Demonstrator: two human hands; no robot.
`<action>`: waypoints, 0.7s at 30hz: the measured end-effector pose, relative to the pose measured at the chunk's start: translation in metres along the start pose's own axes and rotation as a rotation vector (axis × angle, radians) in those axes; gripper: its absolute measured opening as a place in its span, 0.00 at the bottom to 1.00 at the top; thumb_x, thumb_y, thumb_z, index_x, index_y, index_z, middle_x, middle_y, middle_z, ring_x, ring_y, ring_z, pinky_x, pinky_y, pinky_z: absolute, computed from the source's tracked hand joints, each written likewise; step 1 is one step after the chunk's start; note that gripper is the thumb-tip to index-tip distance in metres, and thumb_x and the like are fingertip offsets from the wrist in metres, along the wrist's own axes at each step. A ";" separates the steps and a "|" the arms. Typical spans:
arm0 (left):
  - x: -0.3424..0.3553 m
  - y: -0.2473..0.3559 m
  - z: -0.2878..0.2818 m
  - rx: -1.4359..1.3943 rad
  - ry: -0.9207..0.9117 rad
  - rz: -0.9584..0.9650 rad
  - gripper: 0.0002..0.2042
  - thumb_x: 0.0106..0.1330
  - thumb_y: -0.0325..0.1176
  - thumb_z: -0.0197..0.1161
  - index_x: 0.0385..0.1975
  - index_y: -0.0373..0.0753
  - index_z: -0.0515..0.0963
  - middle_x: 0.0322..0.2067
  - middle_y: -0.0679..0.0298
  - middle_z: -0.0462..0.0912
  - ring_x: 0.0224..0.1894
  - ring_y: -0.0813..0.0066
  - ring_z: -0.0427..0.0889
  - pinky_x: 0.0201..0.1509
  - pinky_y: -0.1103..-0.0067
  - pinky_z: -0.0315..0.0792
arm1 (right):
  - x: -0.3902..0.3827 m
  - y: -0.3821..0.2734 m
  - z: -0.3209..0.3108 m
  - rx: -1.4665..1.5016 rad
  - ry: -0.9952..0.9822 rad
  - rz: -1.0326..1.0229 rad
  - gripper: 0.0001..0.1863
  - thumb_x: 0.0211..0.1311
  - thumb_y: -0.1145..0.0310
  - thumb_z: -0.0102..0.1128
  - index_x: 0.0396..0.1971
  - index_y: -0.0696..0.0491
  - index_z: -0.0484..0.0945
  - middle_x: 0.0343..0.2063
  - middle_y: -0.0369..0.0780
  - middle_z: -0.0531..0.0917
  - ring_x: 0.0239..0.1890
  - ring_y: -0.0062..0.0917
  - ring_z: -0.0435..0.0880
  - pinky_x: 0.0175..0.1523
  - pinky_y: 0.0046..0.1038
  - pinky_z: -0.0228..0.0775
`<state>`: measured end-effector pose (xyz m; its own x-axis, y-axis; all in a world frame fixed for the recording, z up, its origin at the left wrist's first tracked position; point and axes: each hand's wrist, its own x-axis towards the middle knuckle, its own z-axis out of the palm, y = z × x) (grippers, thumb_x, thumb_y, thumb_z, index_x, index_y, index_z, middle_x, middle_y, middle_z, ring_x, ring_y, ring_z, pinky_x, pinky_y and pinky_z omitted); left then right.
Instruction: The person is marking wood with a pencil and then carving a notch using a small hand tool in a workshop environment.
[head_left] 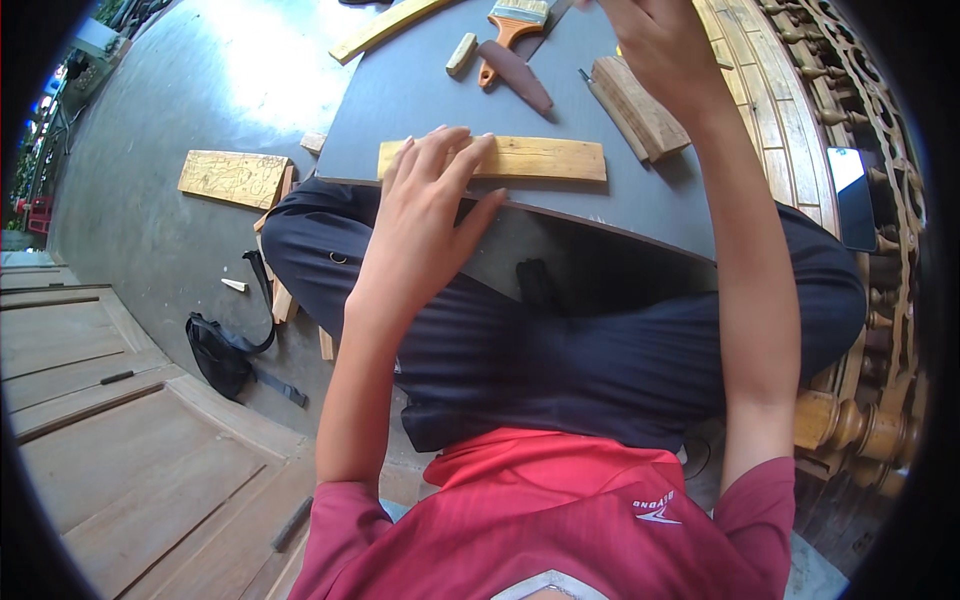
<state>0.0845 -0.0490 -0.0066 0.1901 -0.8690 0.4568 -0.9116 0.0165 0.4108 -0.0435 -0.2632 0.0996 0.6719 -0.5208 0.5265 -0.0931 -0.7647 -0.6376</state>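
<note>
My left hand [432, 190] lies with its fingers stretched out over the left end of a flat yellowish wooden strip [545, 158], near the table's front edge. At the far right, my right hand [655, 50] reaches over the table, and its fingertips are cut off by the upper edge of the view. Close to it is a thin grey blade-like strip [546, 32], partly hidden by a paintbrush [512, 30] with an orange handle. A folded brown piece, perhaps sandpaper [517, 77], lies across the brush handle. Below my right hand sits a brown wooden block [638, 108].
The low grey table [400, 110] stands before my crossed legs. On it are a small wood piece [461, 54], a long wooden strip [385, 28] and a slim stick [613, 115]. A marked board [235, 177] and a black bag [218, 355] are on the left; a phone [851, 198] is at right.
</note>
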 end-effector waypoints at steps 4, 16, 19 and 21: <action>-0.006 0.011 -0.006 0.033 -0.057 -0.010 0.22 0.68 0.37 0.71 0.61 0.41 0.81 0.55 0.58 0.80 0.56 0.56 0.79 0.64 0.62 0.71 | -0.061 -0.019 -0.011 -0.008 0.135 0.142 0.14 0.74 0.58 0.60 0.45 0.54 0.81 0.33 0.38 0.83 0.37 0.22 0.80 0.46 0.30 0.70; -0.002 0.069 -0.006 -0.250 -0.299 -0.204 0.22 0.73 0.38 0.64 0.64 0.37 0.79 0.56 0.52 0.77 0.53 0.54 0.82 0.60 0.63 0.74 | -0.130 -0.002 -0.036 0.071 0.097 0.223 0.20 0.67 0.56 0.69 0.24 0.58 0.80 0.19 0.30 0.73 0.24 0.12 0.67 0.29 0.21 0.57; 0.003 0.047 -0.003 -0.264 -0.278 -0.088 0.22 0.71 0.28 0.57 0.65 0.39 0.78 0.59 0.51 0.76 0.58 0.52 0.80 0.64 0.61 0.71 | -0.127 -0.013 -0.023 0.164 0.268 0.293 0.15 0.68 0.58 0.70 0.45 0.53 0.85 0.27 0.29 0.76 0.28 0.10 0.70 0.33 0.15 0.62; 0.006 0.033 -0.002 -0.111 -0.234 0.091 0.34 0.60 0.17 0.51 0.70 0.44 0.74 0.66 0.52 0.73 0.69 0.50 0.71 0.75 0.60 0.64 | -0.126 -0.005 -0.023 0.261 0.341 0.368 0.15 0.71 0.58 0.66 0.47 0.54 0.84 0.28 0.30 0.78 0.29 0.11 0.72 0.34 0.17 0.65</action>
<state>0.0566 -0.0524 0.0109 0.0077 -0.9519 0.3063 -0.8729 0.1430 0.4665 -0.1448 -0.2026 0.0491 0.3503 -0.8617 0.3670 -0.0627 -0.4126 -0.9088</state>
